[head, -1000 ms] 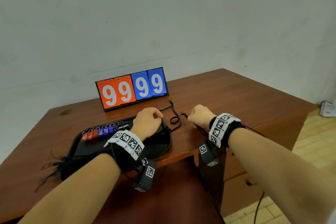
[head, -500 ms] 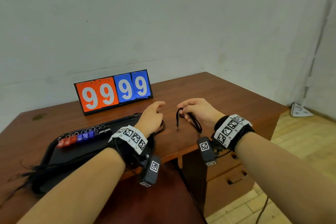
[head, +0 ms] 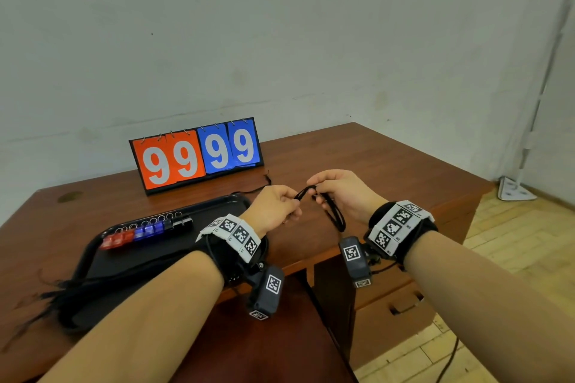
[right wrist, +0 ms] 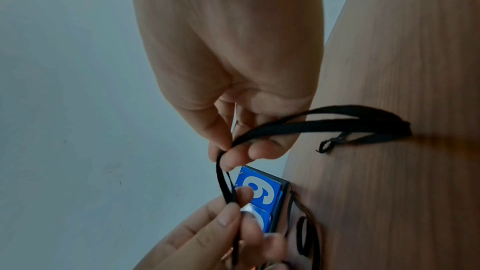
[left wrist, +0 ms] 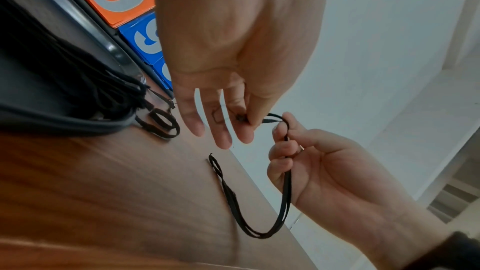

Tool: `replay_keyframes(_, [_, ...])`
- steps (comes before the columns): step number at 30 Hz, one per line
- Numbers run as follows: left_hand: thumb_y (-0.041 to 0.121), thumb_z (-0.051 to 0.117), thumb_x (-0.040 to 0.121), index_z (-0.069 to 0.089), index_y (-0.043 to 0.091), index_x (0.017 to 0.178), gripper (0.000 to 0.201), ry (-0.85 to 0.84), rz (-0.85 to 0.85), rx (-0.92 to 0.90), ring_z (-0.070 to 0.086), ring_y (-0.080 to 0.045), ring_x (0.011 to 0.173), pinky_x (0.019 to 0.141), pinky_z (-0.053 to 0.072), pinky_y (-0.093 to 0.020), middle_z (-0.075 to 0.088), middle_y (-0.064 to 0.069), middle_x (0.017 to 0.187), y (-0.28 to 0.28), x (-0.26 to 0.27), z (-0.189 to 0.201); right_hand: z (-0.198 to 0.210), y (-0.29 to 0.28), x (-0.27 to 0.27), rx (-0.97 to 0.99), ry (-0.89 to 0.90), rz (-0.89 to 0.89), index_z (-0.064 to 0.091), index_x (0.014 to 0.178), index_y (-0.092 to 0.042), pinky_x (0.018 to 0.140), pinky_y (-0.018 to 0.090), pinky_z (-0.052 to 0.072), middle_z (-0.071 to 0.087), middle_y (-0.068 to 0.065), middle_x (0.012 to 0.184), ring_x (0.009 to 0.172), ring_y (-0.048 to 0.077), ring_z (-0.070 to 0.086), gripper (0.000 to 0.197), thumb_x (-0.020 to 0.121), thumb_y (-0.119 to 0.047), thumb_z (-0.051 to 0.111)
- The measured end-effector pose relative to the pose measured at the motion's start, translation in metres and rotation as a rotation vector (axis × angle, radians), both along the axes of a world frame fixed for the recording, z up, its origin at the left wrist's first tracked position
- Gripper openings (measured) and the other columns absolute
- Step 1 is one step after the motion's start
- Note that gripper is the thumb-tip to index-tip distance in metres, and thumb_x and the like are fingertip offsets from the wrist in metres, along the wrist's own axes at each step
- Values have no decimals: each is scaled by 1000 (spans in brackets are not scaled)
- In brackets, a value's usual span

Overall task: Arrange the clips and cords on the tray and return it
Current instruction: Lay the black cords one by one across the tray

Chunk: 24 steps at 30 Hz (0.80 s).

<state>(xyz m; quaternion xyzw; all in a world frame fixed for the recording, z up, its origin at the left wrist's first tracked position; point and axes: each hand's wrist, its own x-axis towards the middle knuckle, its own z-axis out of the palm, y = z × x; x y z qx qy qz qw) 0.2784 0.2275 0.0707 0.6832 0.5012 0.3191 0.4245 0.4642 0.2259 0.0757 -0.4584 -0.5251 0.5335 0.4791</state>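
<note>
A black cord (head: pixel 337 218) hangs in a doubled loop between my two hands, just above the table and right of the tray. My left hand (head: pixel 294 199) pinches one end of the cord (left wrist: pixel 271 121) with thumb and fingertips. My right hand (head: pixel 314 193) grips the same cord (right wrist: pixel 337 124) in curled fingers, and the loop (left wrist: pixel 259 231) droops onto the wood. The black tray (head: pixel 90 250) lies at the left. It holds a row of red, blue and black clips (head: pixel 146 229) and a bundle of black cords (head: pixel 71 298) that spills over its near left end.
A 99/99 flip scoreboard (head: pixel 199 155) stands behind the tray. More loose black cord (left wrist: pixel 162 123) lies on the table (head: pixel 373 165) by the tray's right end, and a strand (head: pixel 264 182) trails toward the scoreboard. The table's front edge and drawers are below my wrists.
My left hand has left the tray's right end and now pinches the cord my right hand picked up. Both hands have risen and come together above the table.
</note>
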Motion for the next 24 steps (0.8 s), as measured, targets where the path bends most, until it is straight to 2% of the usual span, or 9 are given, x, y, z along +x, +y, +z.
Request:
replay_keyframes(4, [12,59,96,61,5,107,13,5,58,17,66,-16,60,59,54,-29,69,-7,72,-1,-6,4,-4,0,-1,41,-311,-64,68,89,-5,67,33,52,71,13,82,70,17,64,25,88,6,45])
replay_keyframes(6, [15,60,95,60,9,103,10,48,63,44,66,-15,60,58,54,-28,70,-7,71,-4,-8,8,-5,1,-4,99,-473,-75,70,90,-8,69,33,50,71,13,87,73,18,62,27,84,4,47])
replay_keyframes(8, [17,61,95,62,10,99,8,82,54,71,66,-14,60,57,53,-26,71,-6,72,-8,-10,13,-2,-2,-12,149,-490,-34,71,98,-10,72,22,48,70,5,93,79,13,62,21,89,-3,52])
replay_keyframes(11, [18,61,95,64,11,97,8,81,41,108,64,-13,60,55,52,-24,70,-6,72,-13,-13,17,2,-8,-31,194,-431,93,70,108,-12,84,22,49,72,3,103,96,12,66,21,97,-21,55])
replay_keyframes(12, [17,61,95,65,11,97,8,70,47,117,64,-14,60,56,51,-26,70,-8,72,-14,-16,18,4,-10,-36,198,-425,114,69,110,-12,82,22,50,73,3,103,93,13,66,23,98,-24,53])
replay_keyframes(15, [15,61,94,67,13,94,6,44,79,158,65,-15,62,60,55,-31,73,-11,76,-19,-28,20,9,-16,-46,161,-389,170,69,107,-9,63,23,50,70,4,87,70,15,61,27,101,-25,49])
replay_keyframes(18, [16,63,94,68,16,92,6,38,131,211,65,-11,61,57,55,-24,72,-2,75,-23,-45,23,13,-20,-53,176,-446,180,70,105,-13,51,21,42,67,4,78,56,9,51,21,99,-23,52])
replay_keyframes(24, [13,62,93,68,18,93,8,-41,245,224,65,-11,63,59,53,-23,73,-4,84,-33,-87,31,27,-28,-74,181,-482,152,69,112,-9,50,16,41,68,4,74,50,4,49,20,96,-14,58])
